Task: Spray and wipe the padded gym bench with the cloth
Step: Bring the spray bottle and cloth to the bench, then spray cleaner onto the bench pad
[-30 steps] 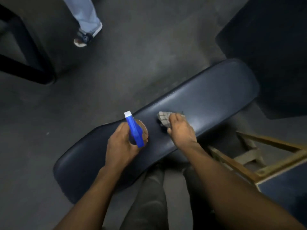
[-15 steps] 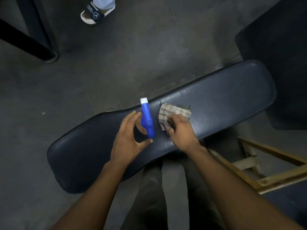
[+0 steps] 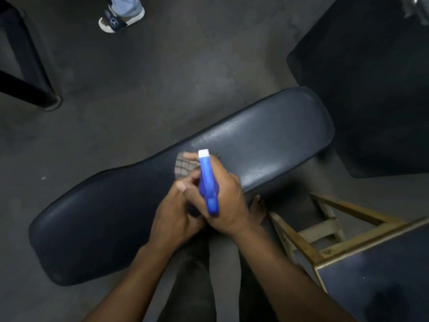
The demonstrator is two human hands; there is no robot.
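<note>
The padded gym bench, the dark counter here, lies slantwise across the floor, its broad end toward two o'clock and its narrower end toward eight o'clock. Both hands meet over its middle, just at its near edge. The blue spray bottle with its white nozzle tip points toward twelve o'clock and lies across the back of the right hand; which hand actually grips its body is hidden where the two overlap, so I cannot tell. The left hand comes in from seven o'clock, its fingers curled and pressed against the right hand beside the bottle. The right hand's fingers are bent downward, and whether they pinch the cloth cannot be told. The checked cloth lies on the bench pad just beyond the hands at eleven o'clock of them, partly covered by fingertips. At four o'clock stands a wooden frame with a dark panel. A black mat lies at two o'clock, a black metal frame at ten o'clock, and another person's sandalled foot at eleven o'clock, well apart from the bench.
</note>
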